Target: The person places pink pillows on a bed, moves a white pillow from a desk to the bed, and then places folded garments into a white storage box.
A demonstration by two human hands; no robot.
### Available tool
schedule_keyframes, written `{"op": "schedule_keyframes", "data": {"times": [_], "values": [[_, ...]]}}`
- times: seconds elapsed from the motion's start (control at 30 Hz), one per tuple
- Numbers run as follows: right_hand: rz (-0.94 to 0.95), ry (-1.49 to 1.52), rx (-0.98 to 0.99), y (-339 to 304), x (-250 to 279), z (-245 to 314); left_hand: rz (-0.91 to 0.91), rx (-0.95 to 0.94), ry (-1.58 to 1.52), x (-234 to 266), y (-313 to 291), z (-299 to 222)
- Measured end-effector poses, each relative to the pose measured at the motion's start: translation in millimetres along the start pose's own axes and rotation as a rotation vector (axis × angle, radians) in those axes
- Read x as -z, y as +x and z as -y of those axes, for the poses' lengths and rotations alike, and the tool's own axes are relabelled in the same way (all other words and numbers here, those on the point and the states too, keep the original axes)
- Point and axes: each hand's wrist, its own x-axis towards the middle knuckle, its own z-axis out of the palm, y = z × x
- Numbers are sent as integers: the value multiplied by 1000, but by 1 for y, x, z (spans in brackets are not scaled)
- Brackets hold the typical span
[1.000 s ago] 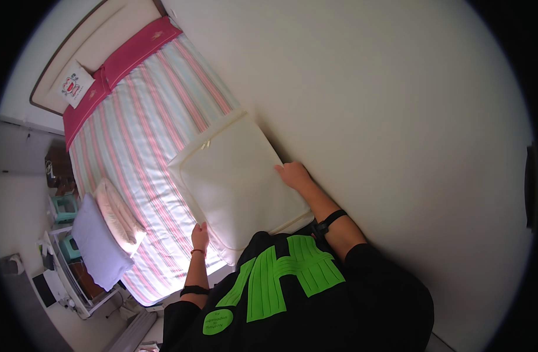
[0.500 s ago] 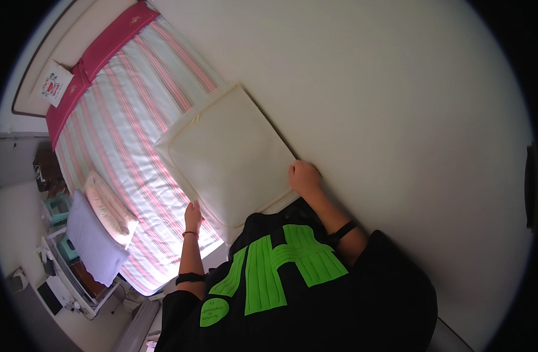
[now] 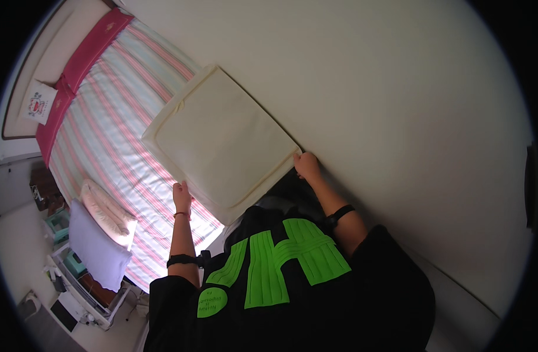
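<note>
A cream, boxy fabric storage bag (image 3: 222, 135) with piped edges is held out in front of my body, over the near side of the bed. My left hand (image 3: 182, 198) is closed on its left edge. At the bag's near right corner, my right hand (image 3: 306, 166) grips the edge, close to the wall. The bag's broad top face is turned up toward me, and a small strap or pull shows near its far left edge. What lies beneath the bag is hidden.
Striped pink and pale-blue bedding (image 3: 116, 117) covers the bed to the left. A beige pillow (image 3: 107, 206) and a lavender pillow (image 3: 97, 246) lie at its side, near a cluttered white desk (image 3: 99, 317). A plain pale wall (image 3: 398, 117) rises close on my right.
The storage bag has moved away from my body and slightly left, with both hands still on it. More dark space shows between its near edge and my shirt.
</note>
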Motion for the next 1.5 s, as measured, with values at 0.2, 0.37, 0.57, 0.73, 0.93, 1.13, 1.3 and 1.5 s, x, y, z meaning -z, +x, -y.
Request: {"op": "schedule_keyframes", "data": {"times": [0.2,0.37,0.57,0.73,0.93,1.13,1.3,1.5], "values": [[43,345,-228,-14,-6,9,95,44,-139,8,19,-8],[88,805,-227,-2,-17,-2,56,-70,-248,5,6,3],[207,766,-269,7,-10,-6,97,-59,-175,7,12,-9],[187,618,-184,-6,-13,-1,134,-33,-71,17,17,-8],[-24,608,-129,-10,-31,-6,135,85,-32,15,20,-3],[-191,622,62,4,-37,-25,205,22,-26,19,21,-17],[-166,521,124,-8,-25,-32,282,52,-4,26,5,-23],[-143,578,38,3,-47,-79,332,131,42,1,-8,-1]]}}
